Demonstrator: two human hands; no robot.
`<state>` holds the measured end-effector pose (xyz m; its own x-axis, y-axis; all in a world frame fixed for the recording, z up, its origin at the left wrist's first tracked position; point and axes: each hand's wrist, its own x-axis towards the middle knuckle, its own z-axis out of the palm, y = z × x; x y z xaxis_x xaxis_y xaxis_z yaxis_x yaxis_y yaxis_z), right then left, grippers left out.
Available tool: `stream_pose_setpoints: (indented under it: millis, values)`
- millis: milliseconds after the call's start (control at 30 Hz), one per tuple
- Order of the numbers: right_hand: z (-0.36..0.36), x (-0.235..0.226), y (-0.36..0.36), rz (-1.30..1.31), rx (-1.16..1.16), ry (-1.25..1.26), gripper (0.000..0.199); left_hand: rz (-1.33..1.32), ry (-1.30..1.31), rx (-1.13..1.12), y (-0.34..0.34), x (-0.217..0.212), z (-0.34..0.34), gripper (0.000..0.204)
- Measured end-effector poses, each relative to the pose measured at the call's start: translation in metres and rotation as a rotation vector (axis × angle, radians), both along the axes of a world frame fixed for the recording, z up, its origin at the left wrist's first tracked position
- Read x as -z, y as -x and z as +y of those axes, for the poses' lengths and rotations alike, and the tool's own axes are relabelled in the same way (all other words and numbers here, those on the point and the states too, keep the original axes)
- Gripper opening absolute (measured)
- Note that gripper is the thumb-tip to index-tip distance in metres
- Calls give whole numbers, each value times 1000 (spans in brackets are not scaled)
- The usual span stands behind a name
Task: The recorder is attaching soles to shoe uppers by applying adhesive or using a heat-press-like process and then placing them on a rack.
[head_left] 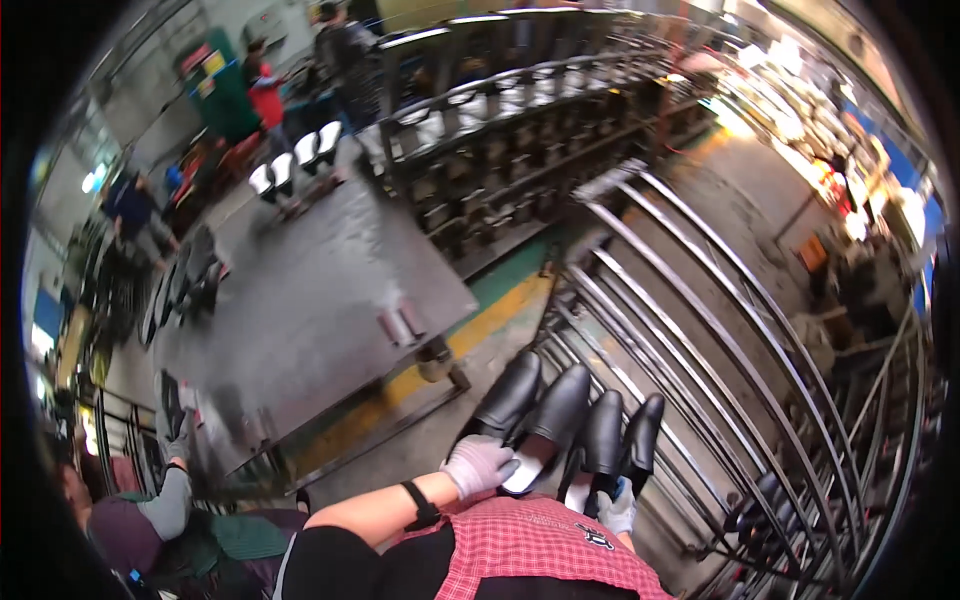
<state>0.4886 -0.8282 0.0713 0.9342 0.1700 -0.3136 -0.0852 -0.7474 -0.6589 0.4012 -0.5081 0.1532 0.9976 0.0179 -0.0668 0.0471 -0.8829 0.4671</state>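
My left hand (480,467), in a pale glove with darker fingertips, grips two black slip-on shoes by their heel ends. The outer black shoe (507,392) lies against the inner black shoe (560,405), whose pale insole shows. My right hand (617,507), gloved too and partly hidden by my red checked apron (560,540), is closed on two more shoes, a wider black shoe (602,435) and a narrower black shoe (642,435). All the toes point away from me, beside the metal rack rails (690,400).
A grey metal-topped table (310,290) stands ahead on the left, with shoes along its far and left edges. Left of me a co-worker (180,520) reaches a gloved hand to a dark shoe. Shelves (520,170) of shoes stand behind. More black shoes (765,500) sit low on the right rack.
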Motion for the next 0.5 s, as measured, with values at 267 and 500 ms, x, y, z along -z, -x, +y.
stream_pose_setpoints:
  millis: [267,500]
  values:
    - [305,-65,-16,-400,-743,-117,50,-227,-116,-680,161,-9,170,24]
    - [524,-99,17,-309,-1043,-42,35,-184,-225,-1101,214,11,274,26]
